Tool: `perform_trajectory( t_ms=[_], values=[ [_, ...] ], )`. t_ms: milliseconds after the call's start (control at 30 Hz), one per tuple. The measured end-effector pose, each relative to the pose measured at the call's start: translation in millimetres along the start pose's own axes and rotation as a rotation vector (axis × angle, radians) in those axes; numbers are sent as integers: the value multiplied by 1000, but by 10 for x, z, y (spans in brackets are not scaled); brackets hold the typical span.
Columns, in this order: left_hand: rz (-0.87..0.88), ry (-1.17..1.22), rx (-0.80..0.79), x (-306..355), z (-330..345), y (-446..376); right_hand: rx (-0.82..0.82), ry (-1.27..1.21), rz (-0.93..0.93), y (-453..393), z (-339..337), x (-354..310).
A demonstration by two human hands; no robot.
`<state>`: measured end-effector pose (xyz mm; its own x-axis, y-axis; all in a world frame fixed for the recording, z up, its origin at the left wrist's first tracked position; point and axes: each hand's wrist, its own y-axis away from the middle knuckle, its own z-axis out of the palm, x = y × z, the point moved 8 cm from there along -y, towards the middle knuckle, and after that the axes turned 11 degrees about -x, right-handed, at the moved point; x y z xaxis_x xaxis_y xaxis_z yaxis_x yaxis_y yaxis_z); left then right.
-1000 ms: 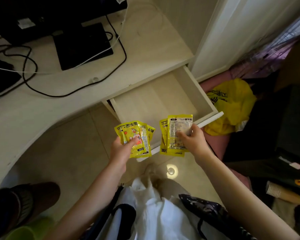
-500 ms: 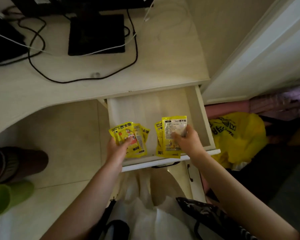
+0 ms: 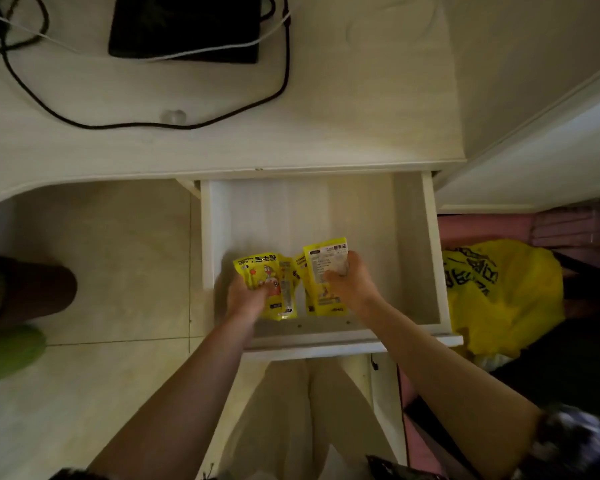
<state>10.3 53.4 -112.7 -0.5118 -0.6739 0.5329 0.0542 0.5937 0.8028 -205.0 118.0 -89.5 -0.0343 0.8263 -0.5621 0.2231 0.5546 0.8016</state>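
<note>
Under the pale desk [image 3: 326, 116] the drawer [image 3: 430, 254] stands open, my left hand [image 3: 245, 299] curled round yellow packets [image 3: 267, 271], my right hand [image 3: 350, 282] pinching more packets [image 3: 323, 261], both low inside, none released yet.

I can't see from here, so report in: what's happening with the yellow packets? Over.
Left hand grips the left packets, right hand grips the right packets. Both down inside the open drawer. Nothing blocking.

Drawer [image 3: 430, 251] jutting from under the desk [image 3: 361, 116], left packets [image 3: 258, 271] in left hand [image 3: 245, 297] beside right packets [image 3: 321, 263] in right hand [image 3: 347, 282] over the drawer's front, cable [image 3: 284, 64] on desk behind the drawer, plastic bag [image 3: 506, 292] right of the drawer
</note>
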Motion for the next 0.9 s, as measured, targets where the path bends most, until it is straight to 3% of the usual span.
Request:
perform_trajectory(
  t_ms=[133, 333, 533, 700, 900],
  values=[
    [-71, 122, -13, -225, 65, -191, -32, -13, 43, -274, 129, 179],
    [-137, 126, -9, -380, 87, -323, -69, -2, 76, -415, 120, 398],
    [-178, 47, -24, -389, 39, -272, -59, 153, 75, -380, 9, 551],
    [-164, -89, -38, -318, -55, -136, -62, 139, 162, -292, -125, 654],
    [-68, -228, -40, -54, -165, 184, -45, 277, 150, -2, -317, 472]
  ],
)
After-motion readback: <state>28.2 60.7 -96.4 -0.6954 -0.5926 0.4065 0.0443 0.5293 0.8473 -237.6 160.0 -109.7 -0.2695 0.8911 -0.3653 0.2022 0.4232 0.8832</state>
